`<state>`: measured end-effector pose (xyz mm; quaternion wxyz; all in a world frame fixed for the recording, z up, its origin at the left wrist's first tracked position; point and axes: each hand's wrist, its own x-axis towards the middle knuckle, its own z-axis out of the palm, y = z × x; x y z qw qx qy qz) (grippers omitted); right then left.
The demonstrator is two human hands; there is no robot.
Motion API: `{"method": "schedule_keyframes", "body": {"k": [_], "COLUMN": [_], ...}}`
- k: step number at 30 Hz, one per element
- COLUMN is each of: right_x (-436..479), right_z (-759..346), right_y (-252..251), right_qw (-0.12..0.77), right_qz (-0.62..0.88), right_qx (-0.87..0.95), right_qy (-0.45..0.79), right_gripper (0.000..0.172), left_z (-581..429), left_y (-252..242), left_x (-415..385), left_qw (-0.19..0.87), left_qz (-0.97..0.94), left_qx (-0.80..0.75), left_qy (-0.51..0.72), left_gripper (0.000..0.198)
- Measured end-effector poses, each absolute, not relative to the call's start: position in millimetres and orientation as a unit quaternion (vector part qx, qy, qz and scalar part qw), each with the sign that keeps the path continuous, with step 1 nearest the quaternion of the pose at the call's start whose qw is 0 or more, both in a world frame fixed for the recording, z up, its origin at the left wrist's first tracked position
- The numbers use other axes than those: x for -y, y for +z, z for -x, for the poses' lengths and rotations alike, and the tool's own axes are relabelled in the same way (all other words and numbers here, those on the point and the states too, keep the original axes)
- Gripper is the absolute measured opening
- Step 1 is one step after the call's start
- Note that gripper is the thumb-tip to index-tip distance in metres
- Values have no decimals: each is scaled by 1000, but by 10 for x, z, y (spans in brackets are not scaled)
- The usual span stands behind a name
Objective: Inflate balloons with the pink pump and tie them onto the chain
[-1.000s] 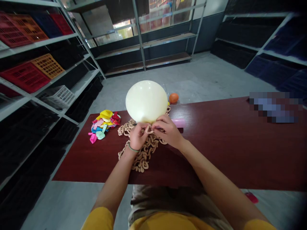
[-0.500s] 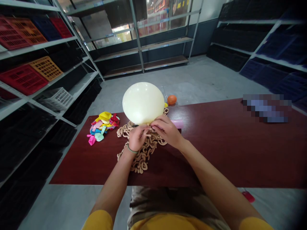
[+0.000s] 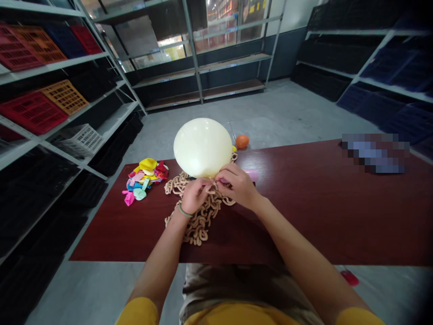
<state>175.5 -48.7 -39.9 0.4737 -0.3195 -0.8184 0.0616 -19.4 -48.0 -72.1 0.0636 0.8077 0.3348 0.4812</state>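
An inflated pale cream balloon (image 3: 203, 146) stands over the table, its neck pointing down toward me. My left hand (image 3: 195, 194), with a green band at the wrist, pinches the neck from the left. From the right, my right hand (image 3: 237, 184) has its fingers closed at the same neck; the fingers hide the neck's end. Beneath both hands lies a heap of thick tan cord (image 3: 203, 221) in loose curls. A pink-purple cylinder (image 3: 251, 175) shows just beyond my right hand.
Several uninflated balloons (image 3: 144, 178) in mixed colours are piled on the left of the dark red table (image 3: 304, 216). An orange balloon (image 3: 242, 141) is past the far edge. A pixelated item (image 3: 375, 153) lies far right. Shelves with crates (image 3: 34, 113) stand left.
The balloon has dipped slightly downward and to the right. My right hand's fingers have shifted a little at the neck, while my left hand keeps nearly the same place.
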Motion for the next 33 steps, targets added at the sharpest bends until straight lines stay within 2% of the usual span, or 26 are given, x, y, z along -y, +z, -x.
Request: {"method": "schedule_keyframes", "body": {"k": [11,20,25,30,33], "right_x": [489,467,476,496,501], "right_z": [-1739,-1767,-1747,-1750,-1779], "right_y": [-448,-426,-428,-440,-444], "right_qw": [459,466,478,479,460], "right_qz": [337,332,338,377,384], "right_qx": [821,811,803,793,798], "right_qy": [47,124,112,-13,-64], "right_gripper": [7,9,8,10,10], "left_z": [213,194,182,116,78], "left_y": [-655,-627,-691,-768,-769], "left_x": [467,497,501,503,498], "left_qw": [63,104,189,328,361], "left_qz": [-831,-836,-784,-705,-679], "left_qx": [-307,-317,-337,-331,-336], "left_qy": [459,435,485,534,543], "left_gripper": [7,17,14,13,14]}}
